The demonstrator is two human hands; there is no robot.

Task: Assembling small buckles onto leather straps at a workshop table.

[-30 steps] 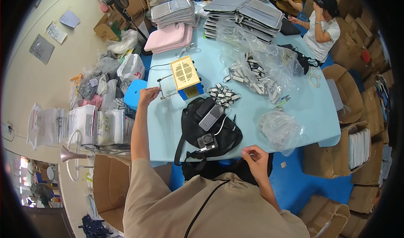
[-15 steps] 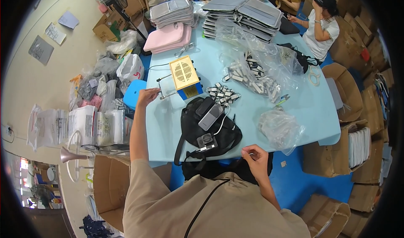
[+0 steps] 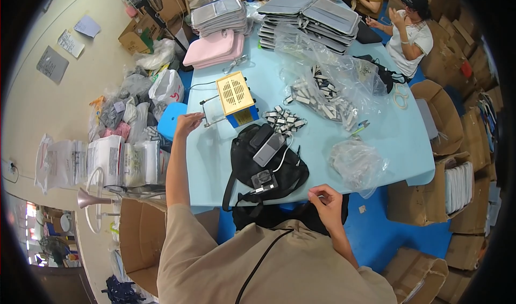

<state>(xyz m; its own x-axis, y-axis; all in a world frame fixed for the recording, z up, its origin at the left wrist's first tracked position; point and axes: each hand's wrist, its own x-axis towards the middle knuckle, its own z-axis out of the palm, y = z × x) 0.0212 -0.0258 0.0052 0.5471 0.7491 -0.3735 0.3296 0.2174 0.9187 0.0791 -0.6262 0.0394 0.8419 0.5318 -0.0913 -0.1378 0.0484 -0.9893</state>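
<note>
My left hand [image 3: 189, 123] reaches to the far left of the table, its fingers pressed together at the end of a metal rod frame [image 3: 203, 110]. Whatever those fingers may hold is too small to make out. The frame sticks out from a box-shaped device [image 3: 235, 95] with a yellow slotted top and blue sides. Near the front edge, my right hand [image 3: 328, 202] is closed with thumb and fingertips together; I cannot see anything between them. Between the hands lies a black bag [image 3: 293, 172], with a grey power bank [image 3: 269, 150], a white cable and a small black fan-like unit [image 3: 263, 178] on it.
Small black-and-white pieces [image 3: 285, 120] lie beyond the bag, with more in a clear plastic bag [image 3: 333, 97]. Crumpled clear plastic [image 3: 357, 164] lies at the right. Grey cases [image 3: 309, 19] and pink cases [image 3: 215, 49] are stacked at the back. A co-worker [image 3: 411, 35] sits far right; cardboard boxes flank the table.
My two hands stay almost where they were. The co-worker in white at the far right has moved a raised hand away from the head.
</note>
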